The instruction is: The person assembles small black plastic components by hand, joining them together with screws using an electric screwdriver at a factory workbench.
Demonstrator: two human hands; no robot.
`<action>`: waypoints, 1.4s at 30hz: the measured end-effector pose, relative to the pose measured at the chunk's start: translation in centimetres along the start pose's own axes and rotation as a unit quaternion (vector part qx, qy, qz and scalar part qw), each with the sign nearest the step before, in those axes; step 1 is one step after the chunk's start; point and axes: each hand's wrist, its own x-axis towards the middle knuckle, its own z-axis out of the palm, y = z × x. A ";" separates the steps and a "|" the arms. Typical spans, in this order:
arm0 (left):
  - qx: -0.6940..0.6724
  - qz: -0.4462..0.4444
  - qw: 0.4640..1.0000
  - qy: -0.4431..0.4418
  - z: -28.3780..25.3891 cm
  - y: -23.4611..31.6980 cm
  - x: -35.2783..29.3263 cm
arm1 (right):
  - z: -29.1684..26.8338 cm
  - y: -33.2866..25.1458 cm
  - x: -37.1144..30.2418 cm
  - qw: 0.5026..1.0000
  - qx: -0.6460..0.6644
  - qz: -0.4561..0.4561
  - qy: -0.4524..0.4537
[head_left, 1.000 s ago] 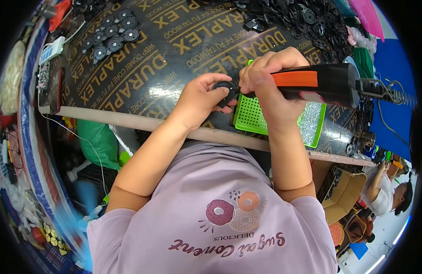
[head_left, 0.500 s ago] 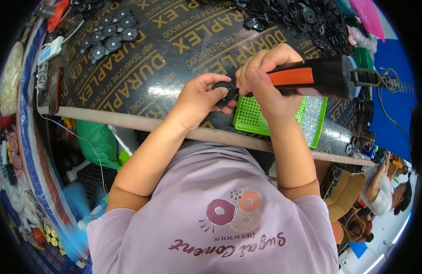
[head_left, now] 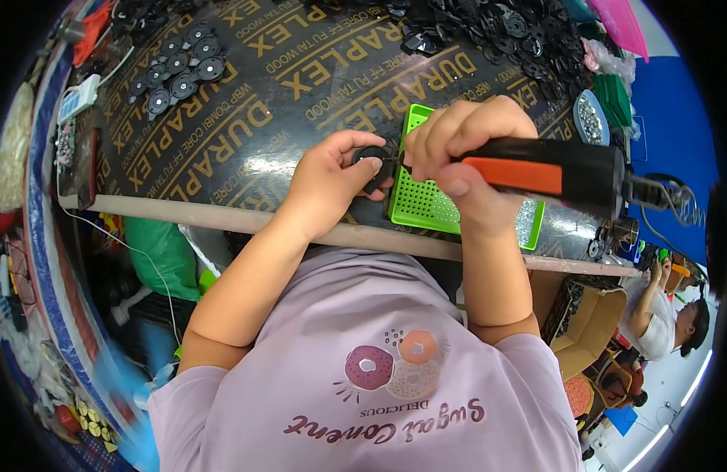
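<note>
My left hand (head_left: 332, 177) pinches a small round black plastic part (head_left: 373, 167) above the table, its thumb on the near face. Wrapped round a black and orange electric screwdriver (head_left: 529, 175) is my right hand (head_left: 477, 149). The tool lies almost level, and its thin bit points left at the black part. Whether the tip touches a screw there is too small to tell. Below my right hand sits a bright green tray (head_left: 404, 215) with a grid of holes; small silvery pieces fill its right end. My right hand and the screwdriver hide part of it.
Several round black parts (head_left: 182, 85) are grouped at the far left. A big heap of black plastic pieces (head_left: 513, 35) covers the back right, beside a pale bowl (head_left: 581, 118) of small metal pieces. A power strip (head_left: 82, 96) lies at the left; a person (head_left: 658, 318) sits off right.
The screwdriver has turned, its back end swinging nearer to me, and its bit now lines up with the black part. My left hand has shifted slightly left with that part.
</note>
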 end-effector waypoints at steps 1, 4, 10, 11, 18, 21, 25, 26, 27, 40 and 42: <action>0.000 0.001 1.000 0.001 -0.1 -0.2 -0.2 | -0.6 -0.1 0.2 0.995 -0.076 -0.029 -0.060; 0.195 0.083 0.975 0.070 -0.3 -0.2 -1.2 | 0.5 -2.0 0.1 0.966 -0.182 -0.037 -0.178; 0.347 0.102 0.912 -0.193 -6.6 3.3 -6.0 | -2.2 -1.6 0.7 0.970 -0.144 -0.049 0.192; 0.403 0.143 0.867 -0.257 -8.0 3.6 -6.9 | -2.9 -1.5 0.7 0.958 -0.163 -0.033 0.232; 0.665 -0.071 0.714 -0.208 -15.2 -4.2 -11.3 | -4.0 -1.4 0.4 0.939 -0.268 0.015 0.213; 0.749 -0.045 0.655 -0.088 -15.7 -5.9 -11.8 | -4.4 -1.0 0.2 0.936 -0.286 0.010 0.204; 0.611 -0.078 0.776 -0.136 -14.2 0.2 -10.4 | -4.5 -0.7 0.0 0.941 -0.269 -0.004 0.204; 0.575 -0.102 0.802 -0.124 -14.2 1.6 -10.4 | -4.5 -0.7 0.0 0.942 -0.268 -0.007 0.201; 0.537 -0.127 0.826 -0.113 -13.5 3.6 -10.4 | -4.5 -0.6 0.1 0.942 -0.268 -0.008 0.202; 0.599 0.113 0.650 0.455 -28.1 9.3 -6.0 | -4.5 -1.7 -0.4 0.966 -0.172 -0.024 0.190; 0.565 0.104 0.644 0.504 -30.0 8.9 -4.9 | -4.6 -2.6 -0.2 0.974 -0.142 -0.048 0.170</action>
